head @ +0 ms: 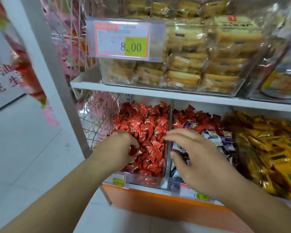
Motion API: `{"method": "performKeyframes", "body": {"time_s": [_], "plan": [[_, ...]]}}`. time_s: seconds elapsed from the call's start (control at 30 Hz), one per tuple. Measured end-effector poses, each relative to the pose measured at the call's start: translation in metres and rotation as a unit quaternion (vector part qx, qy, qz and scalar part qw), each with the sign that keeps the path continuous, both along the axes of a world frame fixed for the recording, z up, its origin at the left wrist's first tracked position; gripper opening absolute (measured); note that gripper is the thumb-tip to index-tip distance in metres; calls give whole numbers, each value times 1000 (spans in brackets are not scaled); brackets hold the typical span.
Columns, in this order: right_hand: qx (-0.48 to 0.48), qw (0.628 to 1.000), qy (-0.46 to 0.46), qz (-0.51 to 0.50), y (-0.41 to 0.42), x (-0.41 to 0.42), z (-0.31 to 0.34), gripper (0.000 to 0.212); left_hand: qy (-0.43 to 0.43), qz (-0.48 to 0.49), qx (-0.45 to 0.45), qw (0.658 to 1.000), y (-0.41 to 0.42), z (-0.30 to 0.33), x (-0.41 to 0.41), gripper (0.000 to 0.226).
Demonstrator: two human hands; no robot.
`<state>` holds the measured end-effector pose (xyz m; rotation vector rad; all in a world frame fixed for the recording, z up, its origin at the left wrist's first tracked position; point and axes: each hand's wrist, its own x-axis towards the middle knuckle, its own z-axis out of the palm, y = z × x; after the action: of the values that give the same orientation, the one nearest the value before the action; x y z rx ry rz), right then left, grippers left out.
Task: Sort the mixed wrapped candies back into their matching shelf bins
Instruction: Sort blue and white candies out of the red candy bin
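Hands first: my left hand (119,148) lies in the red candy bin (146,179), fingers curled into the red candies (146,132); whether they pinch one I cannot tell. My right hand (196,158) hovers over the mixed bin (176,185), fingers spread, holding nothing. Procedure: I should pick strays singly from the dark-wrapped candies (215,137), lifting the red ones (188,118) heaped behind them over the divider (169,132). The gold candies (272,145) farther right stay untouched.
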<state>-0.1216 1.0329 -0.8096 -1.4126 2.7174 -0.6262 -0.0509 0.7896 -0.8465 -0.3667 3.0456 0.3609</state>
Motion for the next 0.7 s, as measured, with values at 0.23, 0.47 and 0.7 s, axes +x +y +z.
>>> {"method": "performKeyframes", "body": {"time_s": [0.23, 0.47, 0.7], "plan": [[-6, 1000, -6, 4, 4, -1, -3, 41, 72, 28, 62, 995, 2, 2, -3, 11], [-13, 1000, -3, 11, 8, 1, -4, 41, 209, 95, 280, 932, 12, 13, -15, 12], [-8, 1000, -4, 15, 9, -1, -4, 43, 155, 10, 329, 932, 3, 28, 3, 41]]}}
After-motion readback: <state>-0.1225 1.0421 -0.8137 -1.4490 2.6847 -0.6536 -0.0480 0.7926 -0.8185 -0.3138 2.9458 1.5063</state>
